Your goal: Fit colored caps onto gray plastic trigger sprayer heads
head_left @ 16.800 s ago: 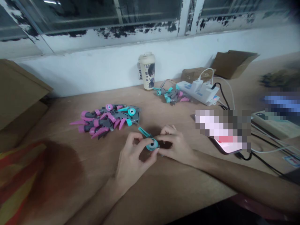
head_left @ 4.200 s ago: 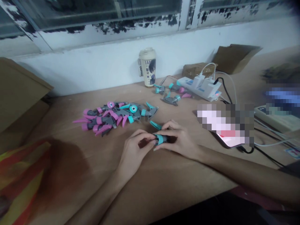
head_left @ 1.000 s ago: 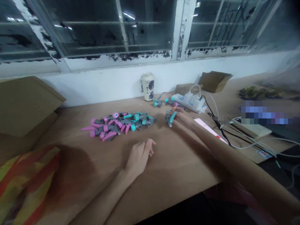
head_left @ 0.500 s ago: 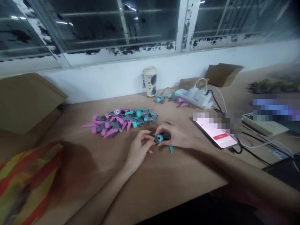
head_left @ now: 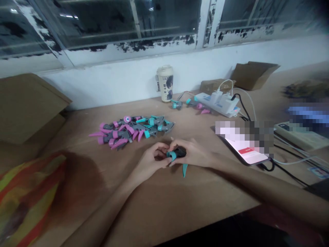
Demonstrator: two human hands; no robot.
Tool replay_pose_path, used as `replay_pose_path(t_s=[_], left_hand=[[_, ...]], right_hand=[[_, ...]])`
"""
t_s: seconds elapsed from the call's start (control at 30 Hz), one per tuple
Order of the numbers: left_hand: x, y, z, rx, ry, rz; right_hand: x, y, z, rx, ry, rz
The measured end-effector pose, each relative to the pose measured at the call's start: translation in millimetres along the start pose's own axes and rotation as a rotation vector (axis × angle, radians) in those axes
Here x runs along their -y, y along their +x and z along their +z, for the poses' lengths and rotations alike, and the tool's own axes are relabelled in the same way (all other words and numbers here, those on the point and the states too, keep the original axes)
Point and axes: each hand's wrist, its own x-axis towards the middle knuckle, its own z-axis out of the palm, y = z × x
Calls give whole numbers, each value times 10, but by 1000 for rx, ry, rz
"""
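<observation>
The brown tabletop (head_left: 154, 212) fills most of what I see, with a dark window (head_left: 108, 20) in flaking white frames running across the top of the frame. At the left edge sits an open cardboard box (head_left: 28, 106), and below it, lower left, a blurred red-and-yellow bag (head_left: 31, 195). Left of centre lies a heap of trigger sprayer heads (head_left: 123, 133), pink ones mostly to the left, teal ones to the right. Near the middle the person's two hands meet: the right hand (head_left: 192, 152) grasps a dark grey-and-teal sprayer head (head_left: 181, 151) by its body, while the left hand (head_left: 147, 163) pinches its teal collar between thumb and fingers. That piece is just below the frame's centre, its teal lever (head_left: 184, 170) pointing down. A phone (head_left: 253, 154), partly blurred out, lies to the right; above it is a white power strip (head_left: 216, 107) with plugs. The lidded cup (head_left: 166, 85) stands upright at upper centre by the wall.
</observation>
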Motion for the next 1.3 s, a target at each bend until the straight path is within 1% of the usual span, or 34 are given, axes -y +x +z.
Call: replay_pose_path(t_s=[0.13,0.3,0.47,0.57,0.63,0.73,0.83,0.9,1.13,1.23,1.3], left_hand=[[-18,6,2,-27,48,18],[-32,8,-37,59,58,8],[-17,-5,-11,17,76,8],[-20,-8,19,-4,125,37],[-30,-6,32,1,133,51],[-49,-4,43,9,130,38],[-57,-6,50,-5,147,25],[-53,-9,58,-10,166,28],[-12,-20,121,-78,314,65],[-20,-36,153,-119,360,66],[-38,-53,174,-176,390,69]], right_hand=[[45,-15,26,-22,2,7],[90,-76,83,-38,-42,25],[113,-133,121,-78,-68,37],[149,-133,118,-69,-81,37],[174,-127,116,-70,-87,24],[200,-118,116,-68,-101,23],[207,-113,111,-53,-125,28],[198,-109,105,-60,-137,7],[125,-114,130,-107,-173,-92],[129,-134,154,-138,-219,-88],[146,-148,167,-156,-256,-65]])
